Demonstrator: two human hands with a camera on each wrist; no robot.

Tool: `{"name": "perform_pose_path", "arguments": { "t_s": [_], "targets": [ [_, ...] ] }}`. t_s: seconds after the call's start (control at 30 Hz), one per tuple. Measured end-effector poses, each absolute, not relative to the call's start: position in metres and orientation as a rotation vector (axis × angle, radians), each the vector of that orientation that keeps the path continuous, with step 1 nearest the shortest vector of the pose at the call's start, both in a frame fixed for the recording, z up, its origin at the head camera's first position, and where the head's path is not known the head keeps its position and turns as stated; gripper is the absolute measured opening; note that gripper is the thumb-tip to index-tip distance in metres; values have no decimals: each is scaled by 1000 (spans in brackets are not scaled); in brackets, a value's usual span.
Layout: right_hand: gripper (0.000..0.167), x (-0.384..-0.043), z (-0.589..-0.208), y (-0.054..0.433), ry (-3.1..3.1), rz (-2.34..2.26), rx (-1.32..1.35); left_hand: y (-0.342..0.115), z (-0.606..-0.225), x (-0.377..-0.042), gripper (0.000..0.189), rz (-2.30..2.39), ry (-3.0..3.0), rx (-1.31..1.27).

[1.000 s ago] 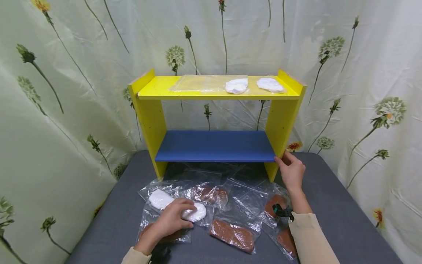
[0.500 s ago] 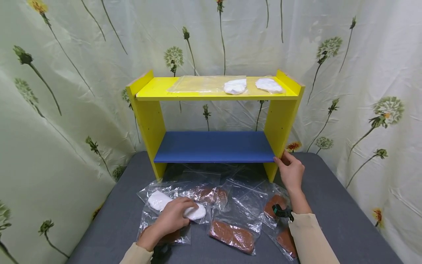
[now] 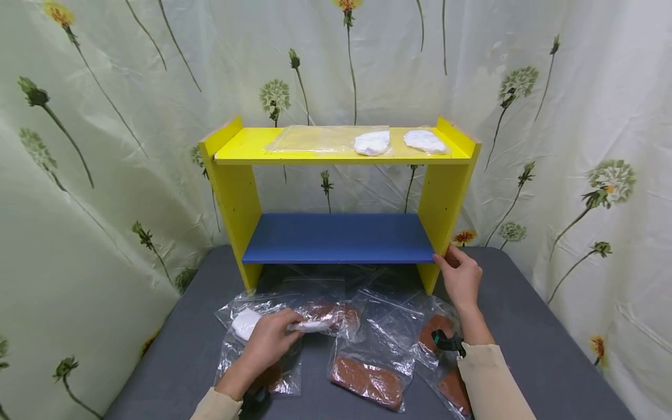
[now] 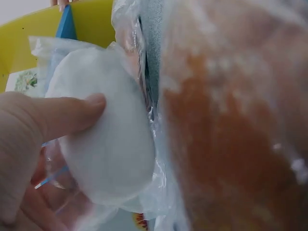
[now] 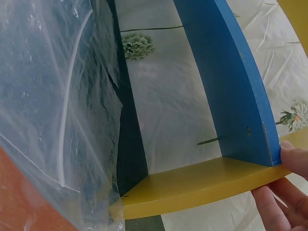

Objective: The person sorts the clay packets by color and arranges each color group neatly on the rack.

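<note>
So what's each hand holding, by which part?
The left hand pinches a white oval item in a clear plastic bag, thumb on its broad face. The right hand grips the yellow side panel by its front edge, thumb at the blue shelf.

The shelf [image 3: 336,239] stands near the back edge of the tabletop [image 3: 173,350], with a curtain [image 3: 567,111] behind it. Two bags [image 3: 372,144] sit side by side on its top board [image 3: 238,150]. Before the shelf, the held bag [image 3: 313,326] is left of the middle bag [image 3: 366,382], and two right bags [image 3: 455,389] lie toward the tabletop's right edge.
</note>
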State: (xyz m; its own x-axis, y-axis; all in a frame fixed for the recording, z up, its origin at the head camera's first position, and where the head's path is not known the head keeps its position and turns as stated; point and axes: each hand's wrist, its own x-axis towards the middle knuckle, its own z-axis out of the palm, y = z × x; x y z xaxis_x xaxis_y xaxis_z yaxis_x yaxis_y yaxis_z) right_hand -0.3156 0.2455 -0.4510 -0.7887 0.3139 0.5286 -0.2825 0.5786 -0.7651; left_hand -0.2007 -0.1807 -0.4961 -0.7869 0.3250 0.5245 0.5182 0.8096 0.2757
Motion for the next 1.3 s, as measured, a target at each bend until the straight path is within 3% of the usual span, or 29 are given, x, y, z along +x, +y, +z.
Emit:
{"name": "perform_pose_path", "arguments": {
  "t_s": [0.5,0.93,1.3],
  "targets": [
    [41,-315,-453,246,-2163,1204,-33,-178,-462,-196,18,-489,-2434,-647],
    [45,-317,-447,247,-2157,1243,-26,-176,-425,-199,11,-796,-2362,-635],
    [45,-317,-449,246,-2167,1245,-31,-173,-400,-195,9,-1204,-2414,-329]
  ]
}}
